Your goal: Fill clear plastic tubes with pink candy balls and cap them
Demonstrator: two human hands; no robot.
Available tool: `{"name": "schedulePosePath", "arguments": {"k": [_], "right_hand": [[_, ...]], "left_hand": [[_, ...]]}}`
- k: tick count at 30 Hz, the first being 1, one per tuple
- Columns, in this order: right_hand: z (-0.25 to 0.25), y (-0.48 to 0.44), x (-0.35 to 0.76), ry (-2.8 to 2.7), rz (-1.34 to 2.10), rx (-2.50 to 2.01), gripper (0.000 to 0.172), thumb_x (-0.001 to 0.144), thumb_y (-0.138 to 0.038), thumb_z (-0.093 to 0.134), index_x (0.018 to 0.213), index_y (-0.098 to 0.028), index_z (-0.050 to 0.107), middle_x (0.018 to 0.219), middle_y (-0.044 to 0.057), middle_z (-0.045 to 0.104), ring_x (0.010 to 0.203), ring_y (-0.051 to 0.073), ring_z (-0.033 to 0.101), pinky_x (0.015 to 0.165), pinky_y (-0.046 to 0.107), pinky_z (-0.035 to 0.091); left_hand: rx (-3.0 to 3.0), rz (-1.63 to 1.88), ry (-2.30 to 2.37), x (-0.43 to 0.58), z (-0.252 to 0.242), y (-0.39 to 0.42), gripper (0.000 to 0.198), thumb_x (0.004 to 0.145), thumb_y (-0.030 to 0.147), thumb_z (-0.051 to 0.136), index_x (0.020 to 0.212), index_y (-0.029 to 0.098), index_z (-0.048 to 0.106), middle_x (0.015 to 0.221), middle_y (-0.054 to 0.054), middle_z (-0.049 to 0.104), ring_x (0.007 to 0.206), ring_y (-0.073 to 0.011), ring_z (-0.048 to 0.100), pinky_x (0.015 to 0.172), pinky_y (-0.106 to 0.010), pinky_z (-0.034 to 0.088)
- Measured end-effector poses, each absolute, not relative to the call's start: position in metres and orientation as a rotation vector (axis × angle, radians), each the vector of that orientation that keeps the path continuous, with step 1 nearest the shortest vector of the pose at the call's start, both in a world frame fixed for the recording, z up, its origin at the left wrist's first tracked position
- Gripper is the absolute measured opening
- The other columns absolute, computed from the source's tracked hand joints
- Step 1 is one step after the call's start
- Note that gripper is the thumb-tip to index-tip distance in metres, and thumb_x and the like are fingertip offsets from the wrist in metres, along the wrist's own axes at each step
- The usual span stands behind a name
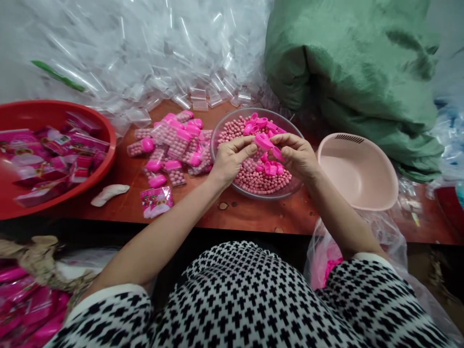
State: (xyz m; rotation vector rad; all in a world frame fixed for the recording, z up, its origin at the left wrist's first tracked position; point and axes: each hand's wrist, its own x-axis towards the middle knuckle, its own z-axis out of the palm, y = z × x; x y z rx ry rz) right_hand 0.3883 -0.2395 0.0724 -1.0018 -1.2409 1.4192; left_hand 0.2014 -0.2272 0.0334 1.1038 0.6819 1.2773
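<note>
My left hand (234, 157) pinches one side of a bright pink plastic cap (264, 141) over the bowl. On the other side, my right hand (295, 153) has its fingers closed on the pink plastic too; whether this is one piece or two I cannot tell. Below them, a grey bowl (222, 181) is full of small pink beads (259, 180), with more pink caps (255, 124) lying on top. To the left lies a heap of clear bead-filled containers (177, 142) with pink caps.
A red basin (111, 140) of pink packets stands at left, near a single packet (156, 201) and a white curved piece (109, 194). A pale pink basin (357, 179) sits at right. Behind are piled clear tubes (163, 53) and a green sack (355, 63).
</note>
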Motion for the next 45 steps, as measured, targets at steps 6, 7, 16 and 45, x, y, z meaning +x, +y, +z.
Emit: {"name": "schedulePosePath", "arguments": {"k": [6, 7, 16, 45], "right_hand": [[0.074, -0.240, 0.385, -1.249, 1.398, -0.971, 0.050, 0.054, -0.048, 0.088, 0.093, -0.022, 0.070, 0.103, 0.003, 0.071, 0.090, 0.019, 0.071, 0.075, 0.032, 0.063], [0.074, -0.241, 0.385, -1.253, 1.395, -0.971, 0.052, 0.050, -0.043, 0.091, 0.093, -0.023, 0.070, 0.103, 0.002, 0.071, 0.089, 0.019, 0.071, 0.076, 0.033, 0.063], [0.082, -0.234, 0.378, -1.337, 1.517, -1.080, 0.043, 0.070, -0.059, 0.073, 0.090, -0.021, 0.065, 0.093, 0.004, 0.071, 0.086, 0.017, 0.069, 0.076, 0.034, 0.061], [0.075, -0.237, 0.419, -2.121, 0.692, -1.668, 0.009, 0.077, -0.023, 0.071, 0.081, -0.015, 0.072, 0.069, 0.001, 0.068, 0.067, 0.015, 0.063, 0.067, 0.028, 0.049]], "left_hand": [[1.006, 1.279, 0.657, 0.201, 0.032, -0.224, 0.034, 0.072, 0.045, 0.079, 0.092, 0.018, 0.075, 0.096, -0.006, 0.076, 0.103, -0.0225, 0.068, 0.095, -0.036, 0.052], [1.000, 1.281, 0.652, 0.201, 0.032, -0.224, 0.034, 0.072, 0.045, 0.079, 0.092, 0.018, 0.075, 0.096, -0.006, 0.076, 0.102, -0.0222, 0.068, 0.095, -0.036, 0.052], [1.336, 1.273, 0.745, 0.200, 0.037, -0.237, 0.027, 0.079, 0.039, 0.074, 0.099, 0.020, 0.077, 0.113, -0.007, 0.074, 0.112, -0.0242, 0.064, 0.103, -0.038, 0.046], [2.419, 0.616, 1.505, 0.180, 0.058, -0.218, 0.028, 0.091, 0.037, 0.057, 0.102, 0.015, 0.071, 0.107, -0.013, 0.070, 0.108, -0.0318, 0.060, 0.089, -0.045, 0.045]]}}
